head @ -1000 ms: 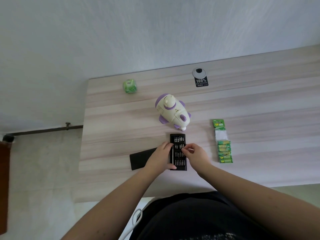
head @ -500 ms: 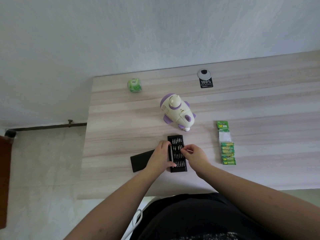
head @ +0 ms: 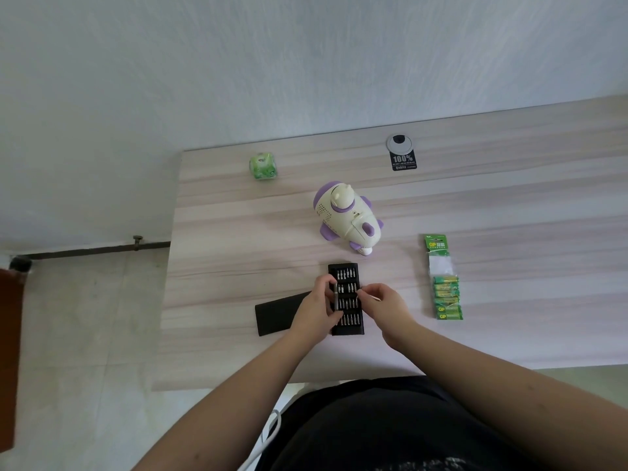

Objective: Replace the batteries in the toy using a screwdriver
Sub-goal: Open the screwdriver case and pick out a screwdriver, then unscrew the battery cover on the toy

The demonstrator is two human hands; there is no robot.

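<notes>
Toy (head: pixel 348 217) is set on the table (head: pixel 509 198) beyond the open bit case (head: pixel 346 300). A screwdriver handle (head: pixel 334 295) is gripped in the left hand (head: pixel 314 309)'s curled fingers over the case, while a small bit (head: pixel 359 292) is pinched by the right hand (head: pixel 384 304).

**Around the desk**

We see a pale wood-grain table (head: pixel 509 185) set against a light wall (head: pixel 306 56). Near its far left corner sits a small green cube-shaped pack (head: pixel 262 166). Further right along the far edge we find a round grey cable grommet (head: pixel 399 143), with a black sticker (head: pixel 403 162) reading "100%" just below it. Left of the table lies a pale floor (head: pixel 85 317), where a dark pipe (head: pixel 98 250) runs along the wall's foot.
</notes>
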